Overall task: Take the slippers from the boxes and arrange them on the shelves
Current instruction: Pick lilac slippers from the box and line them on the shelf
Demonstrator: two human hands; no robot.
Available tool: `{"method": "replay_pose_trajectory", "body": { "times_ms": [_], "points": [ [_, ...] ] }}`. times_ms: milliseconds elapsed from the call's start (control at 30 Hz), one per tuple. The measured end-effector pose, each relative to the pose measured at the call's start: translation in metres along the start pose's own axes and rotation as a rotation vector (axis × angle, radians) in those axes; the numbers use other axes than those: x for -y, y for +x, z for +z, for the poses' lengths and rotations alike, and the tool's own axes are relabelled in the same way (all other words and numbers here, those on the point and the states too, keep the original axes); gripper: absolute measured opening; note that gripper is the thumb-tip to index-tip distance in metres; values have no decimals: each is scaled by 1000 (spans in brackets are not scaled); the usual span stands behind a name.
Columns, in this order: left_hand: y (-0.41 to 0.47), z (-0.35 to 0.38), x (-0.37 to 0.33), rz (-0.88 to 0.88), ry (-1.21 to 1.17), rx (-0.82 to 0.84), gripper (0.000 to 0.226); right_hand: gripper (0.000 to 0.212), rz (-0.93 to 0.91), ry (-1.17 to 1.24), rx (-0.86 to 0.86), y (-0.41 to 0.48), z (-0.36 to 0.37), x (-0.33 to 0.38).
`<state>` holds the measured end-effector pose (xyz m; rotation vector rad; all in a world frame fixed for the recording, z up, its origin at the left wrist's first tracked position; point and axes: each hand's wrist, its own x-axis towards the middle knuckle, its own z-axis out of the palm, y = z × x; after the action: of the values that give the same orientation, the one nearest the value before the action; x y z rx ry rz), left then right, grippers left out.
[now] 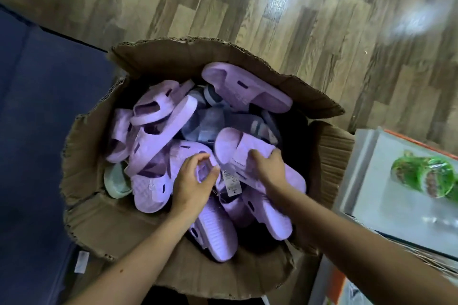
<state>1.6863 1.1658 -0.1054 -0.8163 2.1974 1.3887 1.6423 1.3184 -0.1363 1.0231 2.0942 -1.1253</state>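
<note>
- Left hand (195, 181): fingers curled, pinching the strap of a lilac slipper (205, 171) inside the cardboard box (99, 208).
- Right hand (267, 168): closed over the strap of a second lilac slipper (247, 153), beside a paper tag (229, 181).
- Risk: the tag's tie may link pairs, so lifting could drag neighbours out.
- Count: roughly 9 lilac slippers, several grey-blue slippers (210, 121), 1 pale green slipper (116, 181); 1 box.

Shop stockroom, carton (104, 210) of tagged (229, 181) slippers (245, 86), wood-look floor (223, 7)

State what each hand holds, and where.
Right hand grips a lilac slipper by its strap. Left hand pinches another lilac slipper's strap in the box.
</note>
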Motion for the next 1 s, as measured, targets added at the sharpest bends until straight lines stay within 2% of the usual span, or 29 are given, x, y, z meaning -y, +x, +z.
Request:
{"method": "replay_pose_trajectory", "body": {
  "times_ms": [100, 167, 233, 300, 367, 400, 533, 567, 633, 700, 767, 833, 867, 900, 1000],
  "points": [
    [-3, 5, 0, -36, 11, 40, 46, 23, -71, 184, 42, -35, -5, 4],
    [-5, 7, 0, -51, 2, 61, 45, 14, -91, 265, 141, -50, -10, 10],
    [-7, 4, -2, -31, -13, -8, 39, 16, -138, 264, 235, -56, -11, 17],
    [-7, -2, -2, -19, 5, -126, 48, 24, -178, 221, 311, -59, -4, 21],
    [-8, -8, 1, -2, 97, -236, 72, 25, -165, 168, 394, -61, 5, 23],
    [-8, -11, 3, -20, 138, -276, 76, 23, -160, 116, 426, -61, 10, 23],
    [-6, -28, 21, -113, 184, -291, 56, 19, -339, -328, 539, -60, 13, 33],
    [-6, -32, 27, -122, 170, -289, 55, 25, -379, -417, 529, -58, 10, 40],
    [-8, -37, 38, -133, 130, -298, 60, 31, -423, -414, 339, -39, 6, 51],
    [-11, -39, 44, -138, 123, -299, 52, 22, -344, -173, 121, -7, 5, 61],
    [-14, -38, 48, -121, 122, -305, 48, 3, -186, 24, 33, 21, 7, 73],
    [-15, -34, 52, -117, 158, -351, 38, 25, 45, 229, 101, 42, 9, 82],
    [-17, -32, 53, -105, 184, -383, 37, 28, 136, 311, 160, 45, 10, 89],
    [-18, -30, 54, -80, 205, -409, 41, 30, 177, 337, 211, 48, 12, 93],
    [-22, -27, 61, 42, 193, -460, 50, 46, 129, 309, 253, 45, 28, 99]
  ]
}}
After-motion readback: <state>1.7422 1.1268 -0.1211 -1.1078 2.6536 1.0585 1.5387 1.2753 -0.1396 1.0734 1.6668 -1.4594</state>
